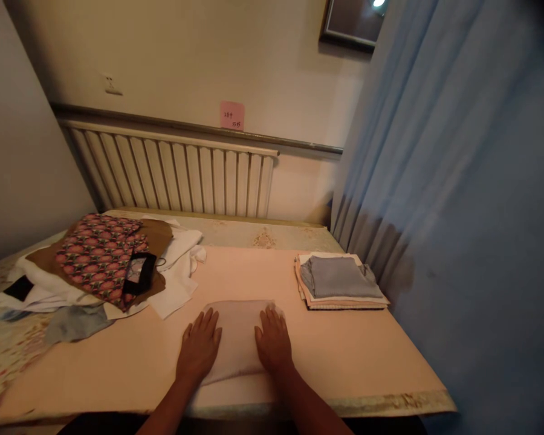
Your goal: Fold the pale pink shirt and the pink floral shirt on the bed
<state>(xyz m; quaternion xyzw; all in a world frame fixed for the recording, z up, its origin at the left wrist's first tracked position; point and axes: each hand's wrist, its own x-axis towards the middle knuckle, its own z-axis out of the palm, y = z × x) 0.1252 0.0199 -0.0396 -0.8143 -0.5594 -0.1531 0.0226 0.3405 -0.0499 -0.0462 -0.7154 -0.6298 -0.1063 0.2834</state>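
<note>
A pale, folded piece of cloth [238, 341] lies flat in front of me on the peach-coloured cover [344, 356]. On its left edge rests my left hand [200, 343], palm down with the fingers stretched out. My right hand [273, 340] lies flat over the right edge in the same way. Neither hand grips anything. To the right sits a neat stack of folded garments [344, 304], with a grey folded garment [342, 277] on top. Off to the left is a loose heap of clothes, topped by a red-and-black patterned garment [102, 254].
White cloth [181, 284] and a grey piece [77, 323] spill from the heap. Behind the table stand a radiator [199, 175] and a wall with a pink note [232, 116]. A blue curtain [417, 181] hangs along the right side. The table's front edge [390, 403] is close to me.
</note>
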